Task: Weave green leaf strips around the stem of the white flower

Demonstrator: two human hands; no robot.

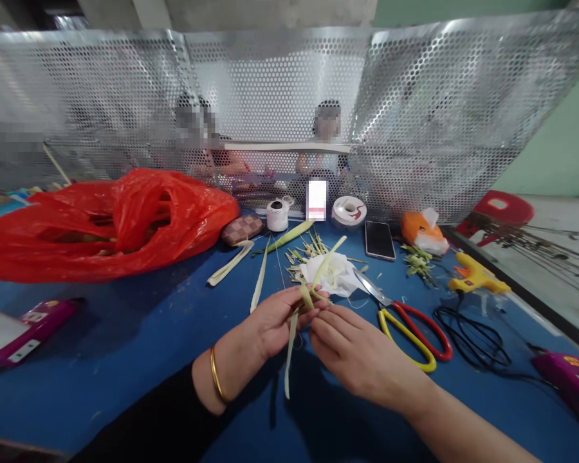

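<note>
My left hand [275,321], with a gold bangle at the wrist, pinches a pale green plant-leaf strip [307,297] that loops over the fingers, one tail hanging toward me. Closed against the same piece, my right hand [345,344] has its fingertips at the strip's right side; what exactly they grip is hidden. Just beyond both hands lie a white tissue [335,273] with pale scraps and a scatter of cut leaf bits [296,260]. Scissors [390,302] with red and yellow handles rest to the right. A fine thread runs from near the white thread spool [277,216] toward my hands.
A big red plastic bag [174,199] fills the left back. Behind stand a checkered pouch [242,229], a ribbon roll [349,211] and a perforated metal screen [280,83] with people beyond. At right are a phone [379,240], a tissue pack [422,233] and a yellow glue gun [477,275] with black cable.
</note>
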